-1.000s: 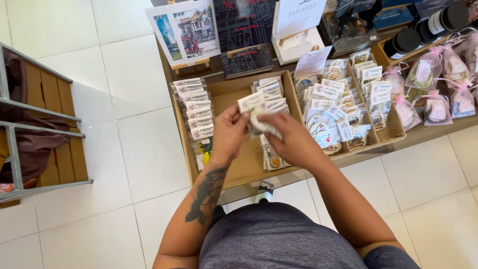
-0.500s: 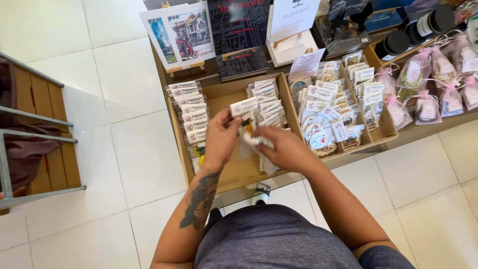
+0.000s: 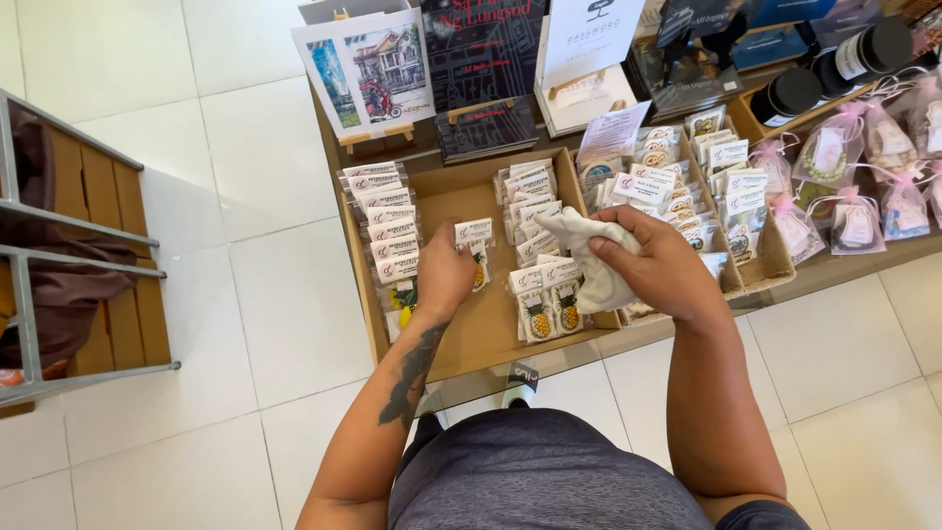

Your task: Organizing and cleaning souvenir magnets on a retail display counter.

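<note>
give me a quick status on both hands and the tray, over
Left hand shut on small packet above cardboard tray. Right hand shut on white cloth. Packet rows close on both sides, nothing blocking.

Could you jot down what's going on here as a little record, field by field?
Setting: display table on a white tiled floor
Left hand: holds a small carded packet over the cardboard tray
Right hand: grip closed on a crumpled white cloth
Tray contents: row of packets at its left side, pineapple-shaped items near its front
Behind tray: framed picture on a small easel, dark book
Far right: pink-ribboned pouches, dark jars
Off to the left: wooden bench
</note>
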